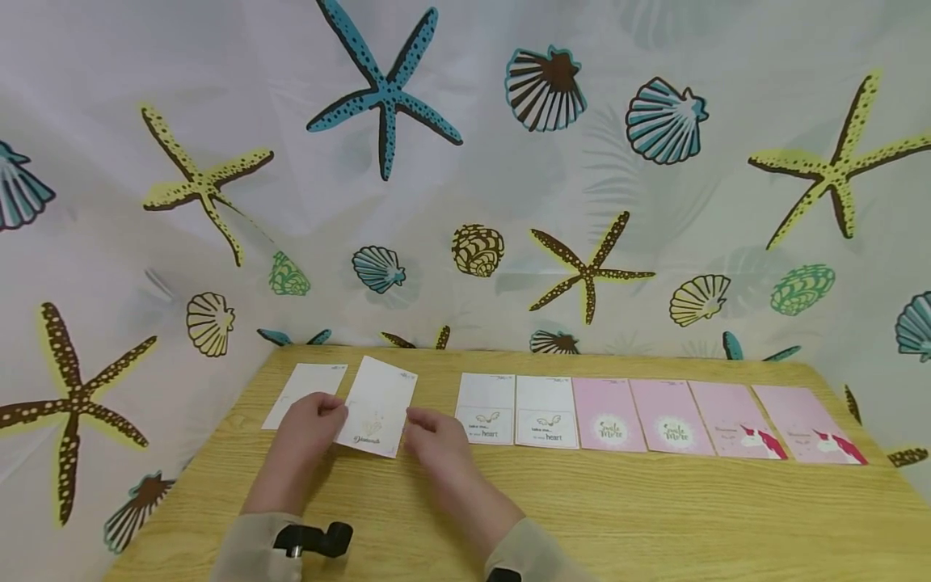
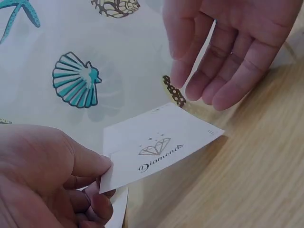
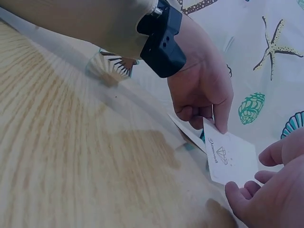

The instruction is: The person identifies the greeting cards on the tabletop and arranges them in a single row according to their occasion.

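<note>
My left hand (image 1: 314,420) pinches a white card printed "Diamonds" (image 1: 378,406) by its lower left corner and holds it tilted above the wooden table (image 1: 582,501). The left wrist view shows the thumb (image 2: 90,164) on top of the card (image 2: 156,147) and curled fingers beneath. My right hand (image 1: 435,432) hovers just right of the card with fingers relaxed, not touching it (image 2: 228,57). In the right wrist view the card (image 3: 230,156) hangs between the left hand (image 3: 202,97) and the right fingertips (image 3: 242,192).
Another white card (image 1: 301,392) lies flat on the table left of the held one. A row runs to the right: two white "heart" cards (image 1: 516,411), two pink "smile more" cards (image 1: 640,416), two pink unicorn cards (image 1: 778,424). A seashell-printed curtain (image 1: 465,178) backs the table.
</note>
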Demonstrator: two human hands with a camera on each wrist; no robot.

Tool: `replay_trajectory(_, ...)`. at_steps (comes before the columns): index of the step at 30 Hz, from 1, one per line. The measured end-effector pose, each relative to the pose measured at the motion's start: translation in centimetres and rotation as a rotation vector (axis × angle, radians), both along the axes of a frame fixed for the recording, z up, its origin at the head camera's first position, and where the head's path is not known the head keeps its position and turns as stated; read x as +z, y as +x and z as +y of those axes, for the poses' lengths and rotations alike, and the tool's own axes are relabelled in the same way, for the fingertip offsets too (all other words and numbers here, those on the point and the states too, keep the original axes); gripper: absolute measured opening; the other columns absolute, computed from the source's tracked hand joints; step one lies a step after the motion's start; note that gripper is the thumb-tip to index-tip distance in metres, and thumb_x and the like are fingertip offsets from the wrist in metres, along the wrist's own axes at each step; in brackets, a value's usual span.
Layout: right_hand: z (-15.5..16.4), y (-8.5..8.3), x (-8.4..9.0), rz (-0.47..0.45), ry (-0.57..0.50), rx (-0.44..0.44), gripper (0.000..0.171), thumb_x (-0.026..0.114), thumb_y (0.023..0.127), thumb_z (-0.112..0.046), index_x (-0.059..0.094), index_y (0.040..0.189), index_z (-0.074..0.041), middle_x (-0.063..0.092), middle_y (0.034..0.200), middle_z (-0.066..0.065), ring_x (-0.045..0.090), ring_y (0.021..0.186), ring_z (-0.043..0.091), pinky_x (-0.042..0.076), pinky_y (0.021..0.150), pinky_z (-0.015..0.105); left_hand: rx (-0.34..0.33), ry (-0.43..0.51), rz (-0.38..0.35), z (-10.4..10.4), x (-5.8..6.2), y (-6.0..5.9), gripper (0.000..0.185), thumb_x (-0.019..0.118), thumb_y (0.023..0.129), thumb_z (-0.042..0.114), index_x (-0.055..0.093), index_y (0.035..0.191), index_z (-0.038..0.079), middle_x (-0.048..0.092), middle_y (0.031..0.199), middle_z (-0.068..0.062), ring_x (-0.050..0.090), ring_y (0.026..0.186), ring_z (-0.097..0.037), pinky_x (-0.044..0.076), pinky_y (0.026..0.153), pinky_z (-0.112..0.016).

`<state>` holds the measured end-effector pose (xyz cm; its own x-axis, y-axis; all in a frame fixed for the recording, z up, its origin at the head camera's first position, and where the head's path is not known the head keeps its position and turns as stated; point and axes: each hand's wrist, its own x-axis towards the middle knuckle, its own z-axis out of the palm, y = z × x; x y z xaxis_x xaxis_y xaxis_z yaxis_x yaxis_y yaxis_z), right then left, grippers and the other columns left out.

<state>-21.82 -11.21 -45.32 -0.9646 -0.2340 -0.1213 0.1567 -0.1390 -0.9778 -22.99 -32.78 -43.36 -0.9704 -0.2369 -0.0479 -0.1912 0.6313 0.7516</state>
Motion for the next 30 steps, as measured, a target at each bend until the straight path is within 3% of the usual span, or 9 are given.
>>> replay_trajectory(11, 2.0, 0.0, 0.6, 0.062, 0.074, -0.023, 0.053, 0.066, 0.094, -0.006, 0.069, 0.146, 0.000, 0.063, 0.152, 0.014, 0.064, 0.126, 0.023, 0.053, 0.104, 0.040, -0.002, 0.203, 0.020, 2.4, 1.8, 0.7, 0.049, 0.052, 0.116, 0.022, 0.052, 0.152, -0.011, 0.053, 0.152, -0.032, 0.051, 0.137, -0.045, 0.042, 0.116, -0.061)
replay_trajectory(19, 3.6, -0.3, 1.0, 0.070, 0.067, -0.080, 0.041, 0.070, 0.098, -0.006, 0.075, 0.138, -0.001, 0.065, 0.146, 0.015, 0.065, 0.123, 0.025, 0.053, 0.107, 0.044, -0.003, 0.273, 0.049, 4.3, 1.8, 0.3, 0.047, 0.052, 0.116, 0.021, 0.053, 0.150, -0.012, 0.055, 0.145, -0.030, 0.054, 0.129, -0.040, 0.044, 0.111, -0.055)
replay_trajectory(24, 4.3, -0.7, 1.1, 0.089, 0.085, -0.093, 0.038, 0.070, 0.097, -0.005, 0.077, 0.135, 0.000, 0.069, 0.141, 0.015, 0.066, 0.114, 0.021, 0.056, 0.101, 0.040, 0.012, 0.267, 0.067, 5.2, 1.6, -0.2, 0.045, 0.053, 0.115, 0.021, 0.056, 0.147, -0.010, 0.059, 0.141, -0.029, 0.057, 0.126, -0.040, 0.046, 0.107, -0.053)
replay_trajectory(30, 4.7, -0.8, 1.2, 0.096, 0.107, -0.101, 0.044, 0.068, 0.094, -0.003, 0.075, 0.137, 0.002, 0.070, 0.139, 0.017, 0.065, 0.111, 0.020, 0.056, 0.097, 0.036, 0.045, 0.159, 0.106, 6.2, 0.8, -0.8, 0.041, 0.061, 0.111, 0.020, 0.058, 0.143, -0.006, 0.062, 0.129, -0.025, 0.059, 0.112, -0.037, 0.049, 0.095, -0.049)
